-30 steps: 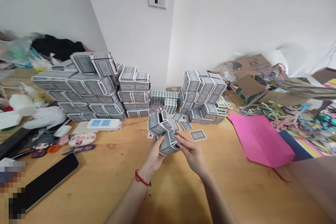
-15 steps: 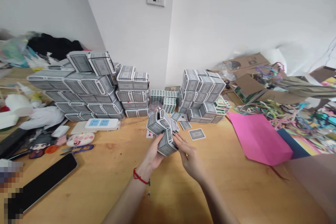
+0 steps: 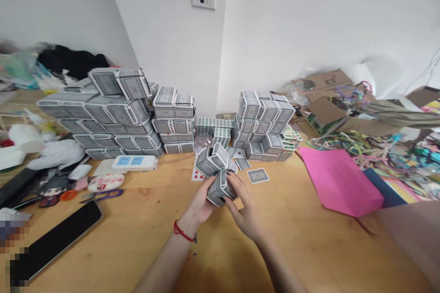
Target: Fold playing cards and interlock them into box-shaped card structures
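Observation:
Between my hands is a block of two joined boxes (image 3: 217, 188) folded from grey-backed playing cards. My left hand (image 3: 200, 201) grips it from the left and below, thumb on its upper side. My right hand (image 3: 243, 203) closes on its right side, fingertips on top and thumb on the near face. Just beyond, several loose playing cards lie on the table: a face-down card (image 3: 258, 175), another face-down card (image 3: 243, 164) and a heart card (image 3: 197, 175) partly covered by the block. Part of the far end of the block hides what lies behind it.
Tall stacks of card boxes stand at the left (image 3: 127, 116) and the right stack (image 3: 261, 116). A power strip (image 3: 134, 162), scissors (image 3: 106, 194) and a phone (image 3: 58, 242) lie left. Pink paper (image 3: 343, 178) and a heap of coloured cords (image 3: 371, 151) lie right.
My right thumb has come round onto the near face of the card block, and the right fingers wrap it more. The block has shifted slightly right.

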The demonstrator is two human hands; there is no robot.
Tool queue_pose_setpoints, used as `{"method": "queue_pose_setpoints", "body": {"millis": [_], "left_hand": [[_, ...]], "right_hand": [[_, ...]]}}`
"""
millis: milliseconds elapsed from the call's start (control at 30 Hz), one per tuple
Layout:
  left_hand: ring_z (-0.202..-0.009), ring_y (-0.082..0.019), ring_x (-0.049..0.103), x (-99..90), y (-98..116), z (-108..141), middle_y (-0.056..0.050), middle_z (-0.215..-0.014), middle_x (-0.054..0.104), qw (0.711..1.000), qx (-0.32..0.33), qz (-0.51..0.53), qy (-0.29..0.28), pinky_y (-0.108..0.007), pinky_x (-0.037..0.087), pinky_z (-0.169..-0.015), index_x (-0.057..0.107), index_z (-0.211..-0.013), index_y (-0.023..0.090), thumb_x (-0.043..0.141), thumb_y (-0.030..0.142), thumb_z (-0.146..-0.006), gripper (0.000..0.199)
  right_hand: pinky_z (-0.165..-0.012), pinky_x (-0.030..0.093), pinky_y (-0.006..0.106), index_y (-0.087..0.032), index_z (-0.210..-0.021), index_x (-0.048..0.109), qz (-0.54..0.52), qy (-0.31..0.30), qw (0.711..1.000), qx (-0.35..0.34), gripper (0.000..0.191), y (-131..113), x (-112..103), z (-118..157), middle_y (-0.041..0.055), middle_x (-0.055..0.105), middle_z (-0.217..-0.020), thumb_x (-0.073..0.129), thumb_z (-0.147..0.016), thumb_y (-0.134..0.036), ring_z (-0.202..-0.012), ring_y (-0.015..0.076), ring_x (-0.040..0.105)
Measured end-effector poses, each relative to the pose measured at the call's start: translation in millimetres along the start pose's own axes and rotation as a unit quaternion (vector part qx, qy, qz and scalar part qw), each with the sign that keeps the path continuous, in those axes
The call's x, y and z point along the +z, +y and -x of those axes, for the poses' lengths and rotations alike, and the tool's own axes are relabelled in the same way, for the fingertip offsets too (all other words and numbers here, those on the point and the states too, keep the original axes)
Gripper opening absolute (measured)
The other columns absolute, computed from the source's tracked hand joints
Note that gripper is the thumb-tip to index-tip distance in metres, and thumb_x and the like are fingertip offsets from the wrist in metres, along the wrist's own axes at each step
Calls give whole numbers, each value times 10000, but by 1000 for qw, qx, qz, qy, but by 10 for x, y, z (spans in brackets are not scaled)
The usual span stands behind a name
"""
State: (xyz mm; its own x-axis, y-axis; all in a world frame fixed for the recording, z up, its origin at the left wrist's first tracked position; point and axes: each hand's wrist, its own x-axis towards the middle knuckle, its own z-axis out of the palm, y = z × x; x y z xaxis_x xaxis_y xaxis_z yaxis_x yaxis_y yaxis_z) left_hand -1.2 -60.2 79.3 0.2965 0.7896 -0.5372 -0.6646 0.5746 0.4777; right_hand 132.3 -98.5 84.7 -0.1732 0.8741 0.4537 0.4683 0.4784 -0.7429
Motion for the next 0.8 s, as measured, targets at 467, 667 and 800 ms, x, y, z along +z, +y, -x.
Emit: {"method": "queue_pose_setpoints", "body": {"millis": [467, 667, 800], "left_hand": [[-549, -121, 599, -14, -36, 51, -7, -707, 669, 997, 61, -46, -7, -216, 448, -530, 579, -943, 177, 579, 220, -713, 234], [-594, -133, 615, -38, 0, 68, -18, -755, 680, 999, 35, 1, -18, -237, 466, -579, 591, -924, 169, 568, 191, -723, 204], [-714, -163, 633, -81, 51, 55, -50, -804, 686, 998, -3, 55, -29, -281, 480, -679, 594, -914, 127, 519, 222, -761, 195]], "right_hand": [[-977, 350, 412, -264, -1226, 428, -8, 10, 1000, 0, 399, -17, 93, 88, 47, 460, -1265, 414, -832, -203, -1231, 209, 319], [-1021, 258, 456, -262, -1252, 397, -49, 11, 998, 40, 425, -45, 58, 103, 39, 355, -1344, 432, -829, -244, -1250, 224, 278], [-1011, 264, 463, -255, -1262, 372, -158, 120, 971, 131, 434, 65, 100, 152, 58, 327, -1360, 427, -836, -318, -1231, 233, 314]]}}
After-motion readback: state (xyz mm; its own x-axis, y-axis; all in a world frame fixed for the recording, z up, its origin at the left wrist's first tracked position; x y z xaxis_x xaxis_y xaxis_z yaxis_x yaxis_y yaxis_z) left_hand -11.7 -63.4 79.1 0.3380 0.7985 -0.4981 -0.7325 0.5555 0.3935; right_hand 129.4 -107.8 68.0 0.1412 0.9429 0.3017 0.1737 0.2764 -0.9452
